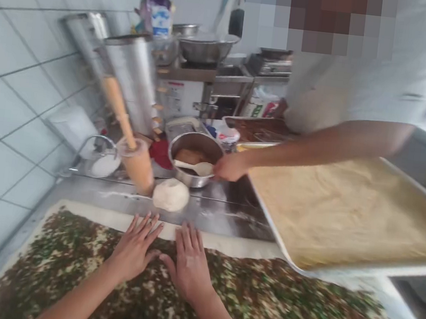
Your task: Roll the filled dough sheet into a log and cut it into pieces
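A wide sheet of rolled-out dough (242, 246) lies across the metal counter, covered with a chopped green and reddish-brown filling (77, 257) except for a bare strip along its far edge. My left hand (133, 250) is open, its spread fingertips over that bare strip. Beside it my right hand (189, 263) is also open, fingers stretched out at the same edge, the two thumbs almost meeting. Just beyond my fingers sits a round lump of dough (171, 195). Both hands look free of any held object.
A co-worker's hand (231, 165) is at a metal pot (192, 180) with a pale spoon in it. At right, a large tray (272, 226) of flat dough overlaps the sheet's far edge. A wooden rolling pin (119, 111) stands in a container at left, near tall metal cylinders (132, 75).
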Demonstrator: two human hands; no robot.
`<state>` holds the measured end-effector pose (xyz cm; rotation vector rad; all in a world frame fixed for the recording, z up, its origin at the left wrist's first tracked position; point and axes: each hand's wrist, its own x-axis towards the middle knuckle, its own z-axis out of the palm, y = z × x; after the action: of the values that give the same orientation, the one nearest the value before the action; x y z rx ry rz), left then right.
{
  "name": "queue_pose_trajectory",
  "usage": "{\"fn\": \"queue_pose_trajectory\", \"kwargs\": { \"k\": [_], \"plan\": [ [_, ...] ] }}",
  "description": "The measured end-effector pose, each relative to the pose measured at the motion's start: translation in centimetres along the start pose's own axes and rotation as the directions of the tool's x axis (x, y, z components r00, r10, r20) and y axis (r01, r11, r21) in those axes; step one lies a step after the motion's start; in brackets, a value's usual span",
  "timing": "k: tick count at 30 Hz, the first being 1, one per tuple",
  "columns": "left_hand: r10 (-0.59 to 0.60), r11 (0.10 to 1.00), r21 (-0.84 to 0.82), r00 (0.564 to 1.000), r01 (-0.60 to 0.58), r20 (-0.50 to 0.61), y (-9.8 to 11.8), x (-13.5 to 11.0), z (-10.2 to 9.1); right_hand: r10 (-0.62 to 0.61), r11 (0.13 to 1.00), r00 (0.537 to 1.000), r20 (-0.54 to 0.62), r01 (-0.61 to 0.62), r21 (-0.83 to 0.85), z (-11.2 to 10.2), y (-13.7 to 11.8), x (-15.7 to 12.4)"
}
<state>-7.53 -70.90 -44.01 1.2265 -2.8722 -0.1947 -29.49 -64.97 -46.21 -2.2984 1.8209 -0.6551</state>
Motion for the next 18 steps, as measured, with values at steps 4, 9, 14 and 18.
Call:
{"fn": "queue_pose_trajectory", "kwargs": {
  "k": [4, 9, 14, 18],
  "plan": [
    [-0.211, 0.977, 0.009, 0.977, 0.211, -0.033, -13.6, -6.9, -1.0, 0.02, 1.0, 0.997, -0.079, -0.022, -0.019, 5.5, -8.1, 5.0],
    [-0.426, 0.902, -0.11, 0.902, 0.418, -0.066, -31.0, -14.9, -3.3, -0.09, 0.99, 0.995, -0.032, 0.093, 0.109, 12.2, -20.8, 13.8],
    [-0.412, 0.883, -0.25, 0.911, 0.396, -0.011, -39.8, -16.1, -4.9, -0.086, 0.982, 0.996, 0.018, 0.082, 0.17, 17.6, -30.5, 22.3],
    [-0.357, 0.887, -0.305, 0.934, 0.345, 0.02, -42.5, -14.9, -5.0, -0.031, 0.988, 0.986, 0.166, 0.005, 0.153, 19.4, -32.7, 26.6]
  ]
}}
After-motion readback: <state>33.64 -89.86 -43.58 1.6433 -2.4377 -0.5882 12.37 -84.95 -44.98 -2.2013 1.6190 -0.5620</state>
